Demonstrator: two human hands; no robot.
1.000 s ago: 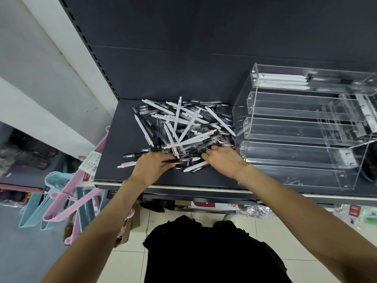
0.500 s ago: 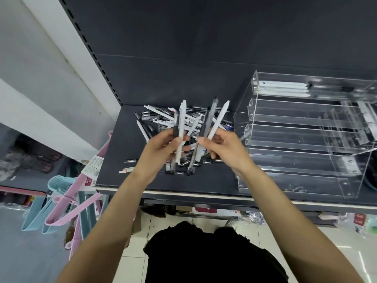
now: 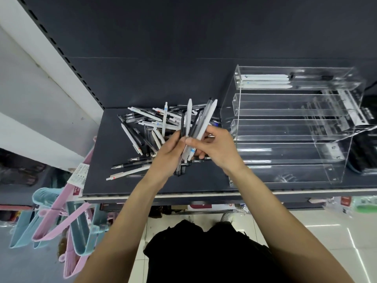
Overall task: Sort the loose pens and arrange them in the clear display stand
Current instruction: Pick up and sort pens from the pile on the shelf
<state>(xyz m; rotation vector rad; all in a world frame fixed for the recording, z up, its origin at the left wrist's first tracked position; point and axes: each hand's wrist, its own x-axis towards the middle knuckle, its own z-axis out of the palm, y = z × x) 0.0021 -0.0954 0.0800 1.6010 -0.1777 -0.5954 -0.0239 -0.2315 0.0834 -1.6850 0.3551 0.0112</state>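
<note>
The hands have drawn together: left hand (image 3: 170,154) and right hand (image 3: 214,148) both grip one pen bundle (image 3: 195,127) above the loose pile (image 3: 151,129). Stand (image 3: 285,127) waits at three o'clock; I'd square the tips first.

At eight o'clock below me, pink hangers (image 3: 61,203) and blue hangers (image 3: 43,199) dangle together beside the shelf (image 3: 114,180), a white price tag (image 3: 78,173) pinned among them. The dark back panel (image 3: 183,48) fills twelve o'clock, with a slotted upright (image 3: 67,60) running along its left edge. At three o'clock a black object (image 3: 365,152) sits on the shelf. Pale floor tiles (image 3: 326,242) gleam at five o'clock.
</note>
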